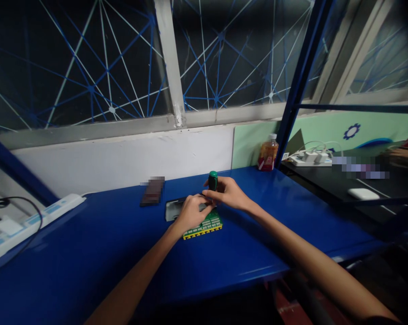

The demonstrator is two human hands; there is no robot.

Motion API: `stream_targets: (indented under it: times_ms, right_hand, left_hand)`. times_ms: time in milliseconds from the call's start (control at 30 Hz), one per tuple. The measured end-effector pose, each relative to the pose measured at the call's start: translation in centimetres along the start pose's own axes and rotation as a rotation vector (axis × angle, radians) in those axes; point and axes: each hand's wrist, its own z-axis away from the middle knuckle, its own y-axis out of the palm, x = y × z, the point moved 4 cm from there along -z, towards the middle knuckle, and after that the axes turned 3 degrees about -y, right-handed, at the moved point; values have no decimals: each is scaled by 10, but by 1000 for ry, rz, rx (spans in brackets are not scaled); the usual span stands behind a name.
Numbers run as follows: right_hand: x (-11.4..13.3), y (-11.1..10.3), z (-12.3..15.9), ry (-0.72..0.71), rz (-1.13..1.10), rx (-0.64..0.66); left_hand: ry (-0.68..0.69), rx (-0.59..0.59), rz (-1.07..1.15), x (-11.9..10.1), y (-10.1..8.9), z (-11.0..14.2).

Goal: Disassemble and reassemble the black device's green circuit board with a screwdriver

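My right hand [228, 193] is closed round a screwdriver [213, 179] with a green-topped black handle, held upright. My left hand [194, 211] lies just left of it, its fingers bent together toward the screwdriver's lower end. What those fingers grip, if anything, is hidden. Beneath my left hand is a green case with a yellow edge [204, 231], with rows of small pale markings or pieces. Behind it and to the left sits a grey, dark-rimmed tray [173, 210], partly covered by my left hand. The screwdriver's tip is out of sight.
A dark flat phone-like object [153, 192] lies at the back of the blue table [122, 253]. A drink bottle [268, 153] stands in the back right corner. A power strip [62, 205] runs along the left; another [312, 159] is on the black table at right, near a person's hand [405, 155].
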Motion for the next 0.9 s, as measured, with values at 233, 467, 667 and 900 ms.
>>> stream_targets:
  times_ms: [233, 467, 667, 900]
  right_hand:
    - [0, 1, -1, 5, 14, 7]
    - [0, 0, 0, -3, 59, -6]
    - [2, 1, 0, 14, 48, -5]
    - [-2, 3, 0, 11, 28, -9]
  left_hand:
    - [16, 15, -32, 4, 2, 1]
    - [-21, 1, 35, 6, 3, 0]
    - [4, 54, 64, 6, 5, 1]
    - [-33, 50, 35, 9, 5, 1]
